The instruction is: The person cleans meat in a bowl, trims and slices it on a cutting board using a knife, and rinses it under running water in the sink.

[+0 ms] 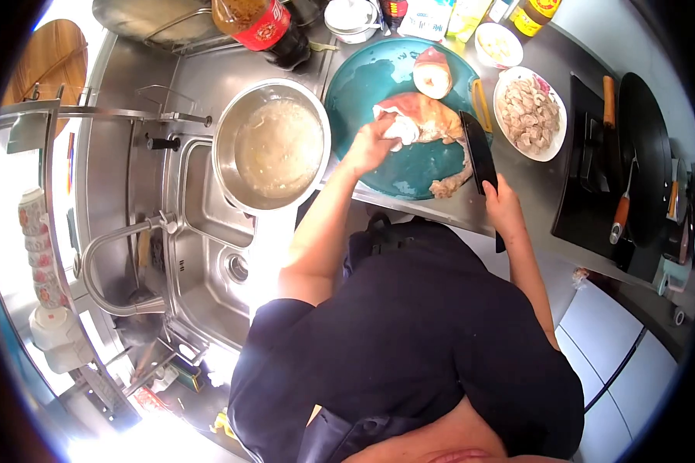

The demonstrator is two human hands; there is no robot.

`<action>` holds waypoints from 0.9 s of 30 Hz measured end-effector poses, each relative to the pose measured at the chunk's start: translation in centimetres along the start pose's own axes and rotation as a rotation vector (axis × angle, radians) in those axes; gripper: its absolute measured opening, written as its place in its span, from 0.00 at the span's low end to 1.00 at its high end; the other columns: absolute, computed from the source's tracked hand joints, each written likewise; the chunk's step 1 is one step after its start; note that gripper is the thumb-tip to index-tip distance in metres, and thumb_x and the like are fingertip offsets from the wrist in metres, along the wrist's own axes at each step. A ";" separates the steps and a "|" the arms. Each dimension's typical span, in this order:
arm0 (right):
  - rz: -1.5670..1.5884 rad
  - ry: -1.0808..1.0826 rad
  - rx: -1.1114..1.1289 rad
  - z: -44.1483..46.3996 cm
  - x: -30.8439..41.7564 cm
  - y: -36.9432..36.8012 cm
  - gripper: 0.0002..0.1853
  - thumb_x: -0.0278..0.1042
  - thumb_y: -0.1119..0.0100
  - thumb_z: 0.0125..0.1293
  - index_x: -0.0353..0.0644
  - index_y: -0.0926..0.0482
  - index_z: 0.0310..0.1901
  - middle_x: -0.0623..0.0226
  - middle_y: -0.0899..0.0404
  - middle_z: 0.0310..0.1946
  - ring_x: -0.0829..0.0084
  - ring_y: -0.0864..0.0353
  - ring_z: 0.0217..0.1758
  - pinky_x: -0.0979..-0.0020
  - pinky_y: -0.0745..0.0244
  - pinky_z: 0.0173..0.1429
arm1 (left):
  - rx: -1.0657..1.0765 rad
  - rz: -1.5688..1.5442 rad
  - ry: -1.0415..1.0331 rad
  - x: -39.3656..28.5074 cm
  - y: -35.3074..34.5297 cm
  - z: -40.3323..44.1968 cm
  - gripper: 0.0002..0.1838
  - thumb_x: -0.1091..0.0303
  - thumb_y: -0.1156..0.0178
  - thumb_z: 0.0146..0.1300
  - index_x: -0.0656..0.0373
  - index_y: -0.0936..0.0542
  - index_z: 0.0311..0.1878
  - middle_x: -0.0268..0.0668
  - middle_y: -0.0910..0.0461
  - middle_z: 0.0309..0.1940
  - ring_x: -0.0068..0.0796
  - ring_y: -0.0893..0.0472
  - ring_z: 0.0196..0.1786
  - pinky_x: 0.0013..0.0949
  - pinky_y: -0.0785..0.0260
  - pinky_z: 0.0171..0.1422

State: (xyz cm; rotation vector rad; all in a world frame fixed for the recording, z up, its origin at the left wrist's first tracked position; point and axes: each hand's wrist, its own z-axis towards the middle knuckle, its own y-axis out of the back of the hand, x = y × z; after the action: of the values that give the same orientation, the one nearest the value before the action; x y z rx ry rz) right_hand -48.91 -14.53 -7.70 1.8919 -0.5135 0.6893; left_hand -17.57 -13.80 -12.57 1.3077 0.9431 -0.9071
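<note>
A large piece of meat with orange-brown skin (428, 112) lies on a round teal cutting board (355, 96). My left hand (369, 147) is closed on a crumpled white paper towel (404, 131) pressed against the meat's left side. In my right hand (504, 204) is the handle of a black-bladed kitchen knife (479, 150). Its blade stands along the right end of the meat; whether it touches cannot be made out. A strip of meat (452, 185) hangs toward the board's near edge, and a round cut piece of meat (432, 75) sits at the back.
Left of the board, a metal bowl of cloudy liquid (279, 147) stands by the sink (201, 231). To the right are a bowl of pale meat pieces (528, 116) and a wok (645, 162). A small bowl (500, 46), a cola bottle (262, 31) and seasoning packs line the back.
</note>
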 end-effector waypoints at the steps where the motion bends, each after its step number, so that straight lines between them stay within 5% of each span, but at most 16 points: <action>1: -0.010 -0.016 0.019 0.0 0.1 0.2 0.18 0.42 0.48 0.70 0.32 0.27 0.46 0.38 0.21 0.33 0.39 0.22 0.40 0.52 0.27 0.42 | -0.003 -0.219 0.110 0.1 -0.4 -0.5 0.15 0.81 0.42 0.61 0.62 0.19 0.51 0.30 0.18 0.42 0.23 0.21 0.44 0.30 0.31 0.54; 4: -0.032 0.007 -0.031 0.0 -0.3 -0.3 0.18 0.41 0.48 0.70 0.31 0.26 0.47 0.38 0.21 0.33 0.39 0.22 0.41 0.52 0.27 0.43 | 0.009 -0.519 0.238 -0.8 -0.9 -2.7 0.12 0.82 0.43 0.61 0.62 0.18 0.46 0.26 0.20 0.37 0.18 0.24 0.42 0.27 0.31 0.53; 8: 0.005 -0.013 0.014 0.1 0.0 -0.1 0.18 0.41 0.49 0.70 0.31 0.27 0.47 0.38 0.21 0.33 0.40 0.21 0.41 0.53 0.27 0.44 | -0.097 -0.116 0.098 0.3 -2.9 -4.9 0.07 0.81 0.47 0.64 0.61 0.20 0.38 0.29 0.20 0.31 0.18 0.24 0.39 0.26 0.31 0.48; 13: 0.003 -0.051 0.052 0.3 0.2 0.0 0.16 0.41 0.49 0.70 0.33 0.27 0.45 0.41 0.21 0.32 0.42 0.21 0.40 0.54 0.28 0.43 | -0.100 0.409 -0.153 -1.1 -4.0 -6.0 0.15 0.83 0.46 0.53 0.58 0.21 0.42 0.42 0.22 0.40 0.49 0.24 0.44 0.40 0.28 0.48; 17: -0.016 -0.047 0.039 0.1 0.8 0.1 0.15 0.41 0.49 0.70 0.34 0.27 0.43 0.42 0.21 0.31 0.42 0.21 0.39 0.55 0.28 0.41 | -0.102 0.421 -0.152 -2.3 -4.4 -6.6 0.17 0.82 0.47 0.51 0.56 0.22 0.45 0.41 0.25 0.46 0.48 0.25 0.48 0.44 0.27 0.52; 24: -0.028 -0.025 0.012 -0.2 0.9 0.0 0.15 0.41 0.49 0.70 0.34 0.28 0.43 0.41 0.21 0.30 0.41 0.21 0.40 0.54 0.28 0.41 | -0.518 0.395 -0.114 -2.8 -3.3 -3.3 0.16 0.75 0.36 0.48 0.62 0.25 0.42 0.48 0.25 0.45 0.51 0.26 0.49 0.47 0.31 0.52; 27: -0.031 -0.023 0.015 -0.1 0.9 0.0 0.15 0.41 0.49 0.70 0.34 0.28 0.42 0.41 0.21 0.30 0.40 0.22 0.40 0.53 0.28 0.41 | -0.353 0.443 -0.088 -2.3 -3.6 -0.8 0.18 0.72 0.34 0.47 0.60 0.24 0.44 0.48 0.23 0.41 0.52 0.26 0.47 0.47 0.31 0.51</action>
State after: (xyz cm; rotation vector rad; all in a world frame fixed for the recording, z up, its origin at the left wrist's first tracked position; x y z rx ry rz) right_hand -48.21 -14.48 -7.09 1.9194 -0.4932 0.6533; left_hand -21.80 -13.13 -11.74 1.0998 0.6689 -0.4274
